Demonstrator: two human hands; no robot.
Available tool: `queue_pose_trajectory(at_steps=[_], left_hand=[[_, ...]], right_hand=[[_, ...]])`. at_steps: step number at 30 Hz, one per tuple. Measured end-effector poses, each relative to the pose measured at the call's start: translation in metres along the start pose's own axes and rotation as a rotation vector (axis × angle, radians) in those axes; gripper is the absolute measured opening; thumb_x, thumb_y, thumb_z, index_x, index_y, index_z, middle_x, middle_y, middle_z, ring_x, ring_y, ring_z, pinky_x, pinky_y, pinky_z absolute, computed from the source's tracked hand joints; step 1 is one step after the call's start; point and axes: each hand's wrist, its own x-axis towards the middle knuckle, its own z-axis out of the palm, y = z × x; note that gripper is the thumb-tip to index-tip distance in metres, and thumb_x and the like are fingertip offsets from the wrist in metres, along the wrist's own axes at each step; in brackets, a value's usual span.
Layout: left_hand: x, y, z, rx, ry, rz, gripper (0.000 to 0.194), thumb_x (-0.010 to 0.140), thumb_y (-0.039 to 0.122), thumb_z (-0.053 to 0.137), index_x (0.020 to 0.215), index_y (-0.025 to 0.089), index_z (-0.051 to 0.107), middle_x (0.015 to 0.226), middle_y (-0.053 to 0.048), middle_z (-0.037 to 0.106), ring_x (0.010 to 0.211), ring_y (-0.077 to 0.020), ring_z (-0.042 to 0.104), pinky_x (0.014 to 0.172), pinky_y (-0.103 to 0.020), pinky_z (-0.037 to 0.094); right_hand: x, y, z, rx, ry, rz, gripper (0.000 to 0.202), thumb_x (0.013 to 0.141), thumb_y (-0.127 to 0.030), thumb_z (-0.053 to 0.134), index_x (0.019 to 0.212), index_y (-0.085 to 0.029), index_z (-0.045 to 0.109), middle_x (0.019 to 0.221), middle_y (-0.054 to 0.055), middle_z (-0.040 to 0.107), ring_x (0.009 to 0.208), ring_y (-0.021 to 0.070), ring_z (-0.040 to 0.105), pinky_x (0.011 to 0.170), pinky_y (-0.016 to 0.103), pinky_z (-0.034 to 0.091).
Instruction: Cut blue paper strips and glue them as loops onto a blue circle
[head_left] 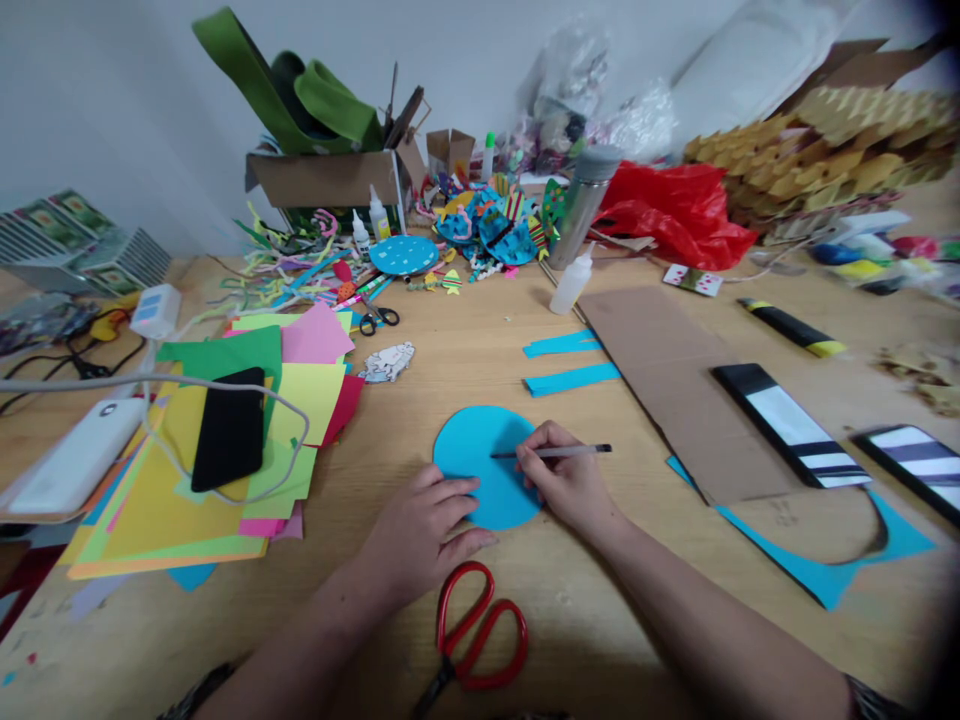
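The blue paper circle [480, 440] lies flat on the table [405, 420], between the middle and the near edge. The right hand [566, 482] has its grip pinched on a pen [581, 451], tip at the circle's middle. The left hand [424, 530] rests on the circle, grip apart. Red-handled scissors [448, 666] lie closer to the near edge. 2 blue paper strips [571, 380] lie by brown cardboard [660, 370] toward the right edge.

open tabletop [386, 425] left of blue disc [480, 450], red-handled scissors [459, 669] obstructing the near side, cardboard [664, 385] farther right
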Motion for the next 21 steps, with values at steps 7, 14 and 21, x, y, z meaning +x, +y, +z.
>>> queue_pose_trajectory(at_steps=[7, 14, 21], left_hand=[[0.000, 0.000, 0.000, -0.014, -0.009, -0.020, 0.024, 0.090, 0.037, 0.059, 0.101, 0.019, 0.070, 0.114, -0.007, 0.071, 0.098, -0.0221, 0.063, 0.089, -0.039, 0.049], [0.000, 0.000, 0.000, -0.012, 0.023, -0.001, 0.024, 0.090, 0.037, 0.059, 0.100, 0.018, 0.070, 0.112, -0.008, 0.071, 0.099, -0.0228, 0.064, 0.088, -0.039, 0.050], [-0.002, -0.008, -0.003, -0.053, 0.316, -0.393, 0.026, 0.090, 0.035, 0.057, 0.110, 0.020, 0.064, 0.108, -0.009, 0.070, 0.095, -0.0227, 0.066, 0.081, -0.039, 0.054]], right_hand=[[0.000, -0.001, 0.000, -0.010, 0.009, 0.004, 0.025, 0.083, -0.043, 0.060, 0.072, -0.022, 0.050, 0.055, -0.002, 0.056, 0.044, 0.0107, 0.048, 0.038, 0.023, 0.035], [-0.001, -0.002, -0.003, 0.071, 0.082, -0.023, 0.027, 0.085, -0.046, 0.060, 0.076, -0.022, 0.051, 0.060, 0.000, 0.059, 0.047, 0.0118, 0.053, 0.041, 0.024, 0.041], [0.001, -0.014, -0.022, -0.186, 0.351, -0.067, 0.033, 0.095, -0.052, 0.039, 0.102, -0.024, 0.055, 0.075, 0.005, 0.068, 0.061, 0.0175, 0.063, 0.057, 0.030, 0.048]])
